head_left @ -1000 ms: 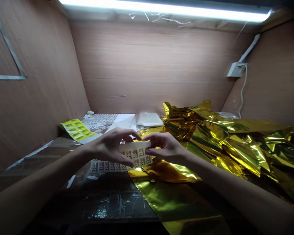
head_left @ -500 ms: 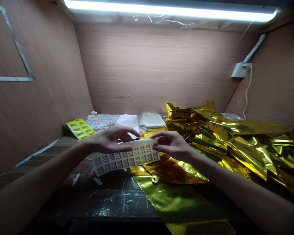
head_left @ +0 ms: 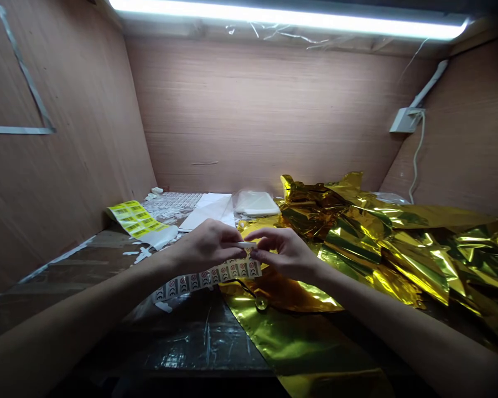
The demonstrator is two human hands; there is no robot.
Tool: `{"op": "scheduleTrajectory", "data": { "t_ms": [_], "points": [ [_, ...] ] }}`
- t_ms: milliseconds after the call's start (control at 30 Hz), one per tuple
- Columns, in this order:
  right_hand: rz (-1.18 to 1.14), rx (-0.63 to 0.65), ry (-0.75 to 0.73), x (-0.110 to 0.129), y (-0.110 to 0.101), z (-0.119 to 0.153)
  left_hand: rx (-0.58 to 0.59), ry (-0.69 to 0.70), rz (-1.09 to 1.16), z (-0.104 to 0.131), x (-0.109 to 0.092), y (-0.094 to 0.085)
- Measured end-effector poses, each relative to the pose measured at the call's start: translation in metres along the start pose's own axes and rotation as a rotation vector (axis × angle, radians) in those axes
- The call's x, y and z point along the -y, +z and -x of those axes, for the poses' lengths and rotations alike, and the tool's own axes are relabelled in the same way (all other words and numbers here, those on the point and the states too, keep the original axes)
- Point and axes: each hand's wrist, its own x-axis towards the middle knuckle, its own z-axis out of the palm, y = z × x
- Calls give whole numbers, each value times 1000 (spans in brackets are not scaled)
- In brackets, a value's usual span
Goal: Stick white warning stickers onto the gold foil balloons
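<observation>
A white sheet of small printed stickers (head_left: 213, 276), marked with CE signs and red prohibition symbols, is held up over the work surface. My left hand (head_left: 207, 243) is closed on its upper edge, the thumb across the front. At the sheet's right upper corner, my right hand (head_left: 286, 251) pinches with thumb and index finger. The top edge is bent over between the hands. Beneath and to the right lies gold foil (head_left: 299, 342), flat and shiny, with a small round tab (head_left: 261, 302) on it. Whether a single sticker is on my right fingertips cannot be made out.
Crumpled gold foil (head_left: 382, 237) is heaped on the right. Yellow printed labels (head_left: 135, 218) lie at the left, with white paper (head_left: 209, 210) and a clear plastic packet (head_left: 256, 203) at the back. Wooden walls (head_left: 249, 110) enclose the surface; a tube lamp (head_left: 290, 17) hangs above.
My left hand has shifted right along the sticker sheet, closer to my right hand. The sheet's top edge is now bent over more, and its left part has dropped lower.
</observation>
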Motion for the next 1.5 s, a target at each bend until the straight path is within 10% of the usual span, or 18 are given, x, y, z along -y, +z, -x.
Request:
{"op": "scheduleTrajectory", "data": {
  "t_ms": [500, 1500],
  "points": [
    [471, -155, -344, 10, 0, -2, 35, 81, -75, 0, -5, 5],
    [358, -65, -119, 13, 5, 0, -41, -9, -15, -1, -9, 13]
  ]
}}
